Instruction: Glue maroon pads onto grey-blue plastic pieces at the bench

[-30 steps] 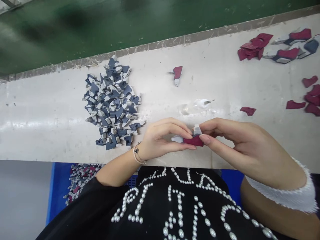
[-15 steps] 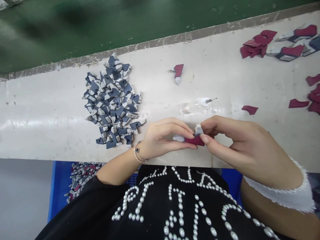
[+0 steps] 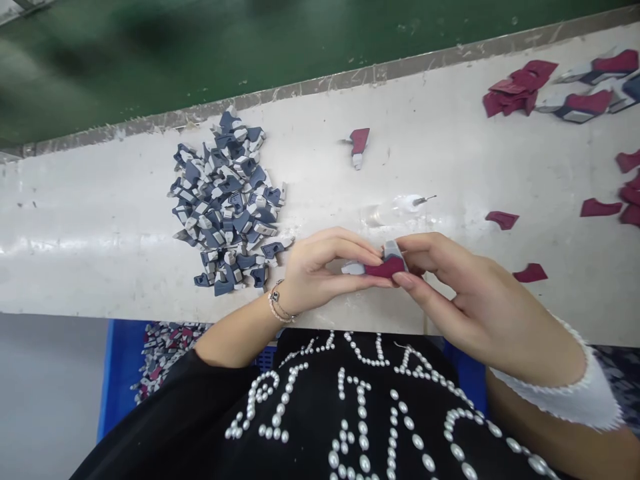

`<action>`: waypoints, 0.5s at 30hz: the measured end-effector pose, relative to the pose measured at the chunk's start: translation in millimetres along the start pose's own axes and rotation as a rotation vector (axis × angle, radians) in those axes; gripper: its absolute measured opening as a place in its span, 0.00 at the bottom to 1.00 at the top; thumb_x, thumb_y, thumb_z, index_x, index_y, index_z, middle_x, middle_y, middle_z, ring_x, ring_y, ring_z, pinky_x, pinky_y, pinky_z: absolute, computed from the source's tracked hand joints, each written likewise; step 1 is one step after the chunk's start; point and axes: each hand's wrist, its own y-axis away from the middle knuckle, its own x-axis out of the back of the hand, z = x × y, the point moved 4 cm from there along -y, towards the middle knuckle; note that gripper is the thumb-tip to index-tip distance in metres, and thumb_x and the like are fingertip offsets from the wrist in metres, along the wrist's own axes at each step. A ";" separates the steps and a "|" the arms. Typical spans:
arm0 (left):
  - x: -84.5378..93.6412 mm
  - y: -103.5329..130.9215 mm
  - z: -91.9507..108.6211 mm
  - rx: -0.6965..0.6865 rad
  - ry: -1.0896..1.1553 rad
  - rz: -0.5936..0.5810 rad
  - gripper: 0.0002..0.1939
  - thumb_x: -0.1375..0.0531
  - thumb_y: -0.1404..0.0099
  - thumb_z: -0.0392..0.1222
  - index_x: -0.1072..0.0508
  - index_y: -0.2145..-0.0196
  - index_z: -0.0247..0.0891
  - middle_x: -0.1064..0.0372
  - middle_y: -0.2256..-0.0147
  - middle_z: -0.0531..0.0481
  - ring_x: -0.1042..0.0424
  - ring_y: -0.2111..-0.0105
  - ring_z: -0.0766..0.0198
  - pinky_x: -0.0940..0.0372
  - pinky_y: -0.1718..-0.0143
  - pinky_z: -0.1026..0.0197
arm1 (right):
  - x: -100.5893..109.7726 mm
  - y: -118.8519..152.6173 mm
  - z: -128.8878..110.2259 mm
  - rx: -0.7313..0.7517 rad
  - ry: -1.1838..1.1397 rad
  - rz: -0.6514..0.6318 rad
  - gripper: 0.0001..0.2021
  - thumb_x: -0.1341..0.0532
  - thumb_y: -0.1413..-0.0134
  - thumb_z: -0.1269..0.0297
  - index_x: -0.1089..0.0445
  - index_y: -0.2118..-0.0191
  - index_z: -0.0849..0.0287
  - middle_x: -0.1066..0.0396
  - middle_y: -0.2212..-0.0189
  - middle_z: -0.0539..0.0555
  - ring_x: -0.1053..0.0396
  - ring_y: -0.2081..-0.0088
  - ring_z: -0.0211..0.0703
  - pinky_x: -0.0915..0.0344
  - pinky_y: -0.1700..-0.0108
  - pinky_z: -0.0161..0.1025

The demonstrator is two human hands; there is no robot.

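Note:
Between my two hands, close to the table's front edge, is a small plastic part [image 3: 384, 268] with a maroon face and light grey ends. My left hand [image 3: 330, 263] pinches it from the left, thumb below and fingers above. From the right, the thumb and fingers of my right hand [image 3: 455, 287] close on its other end; the fingertips behind it are partly hidden. A white tool with a thin metal tip [image 3: 419, 201] lies just beyond my hands. Farther back rests a similar maroon and grey part [image 3: 359, 147].
To the left is a heap of blue and grey parts [image 3: 230, 207] on the white table [image 3: 90, 233]. Maroon pieces [image 3: 520, 87] lie at the right, with single ones nearer [image 3: 501, 219]. Below the edge, a blue bin [image 3: 117, 373] holds many parts.
The part has turned slightly in my fingers and shows more of its maroon face. My right hand has shifted a little left, uncovering a maroon piece on the table.

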 end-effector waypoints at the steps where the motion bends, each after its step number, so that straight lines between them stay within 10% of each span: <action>1: -0.3 0.3 -0.9 0.014 -0.007 -0.005 0.15 0.26 0.44 0.40 0.23 0.61 0.39 0.21 0.64 0.50 0.20 0.63 0.66 0.22 0.60 0.63 | 0.2 -0.5 0.2 0.005 0.013 0.006 0.08 0.47 0.30 0.58 0.39 0.49 0.50 0.25 0.66 0.54 0.26 0.67 0.49 0.35 0.70 0.44; 10: -5.6 4.3 -5.6 0.177 -0.300 -0.215 0.14 0.30 0.38 0.42 0.24 0.56 0.36 0.19 0.61 0.48 0.19 0.64 0.65 0.24 0.62 0.66 | 4.6 -0.4 5.3 0.057 0.267 0.025 0.09 0.48 0.29 0.61 0.36 0.50 0.56 0.26 0.61 0.55 0.28 0.67 0.45 0.34 0.68 0.42; 15: -4.8 4.4 -2.6 0.257 -0.224 -0.138 0.11 0.29 0.40 0.43 0.23 0.64 0.36 0.19 0.68 0.50 0.20 0.69 0.66 0.25 0.66 0.66 | 1.0 2.5 -1.3 0.192 0.357 0.047 0.10 0.49 0.29 0.65 0.34 0.49 0.57 0.25 0.60 0.57 0.26 0.62 0.49 0.32 0.64 0.44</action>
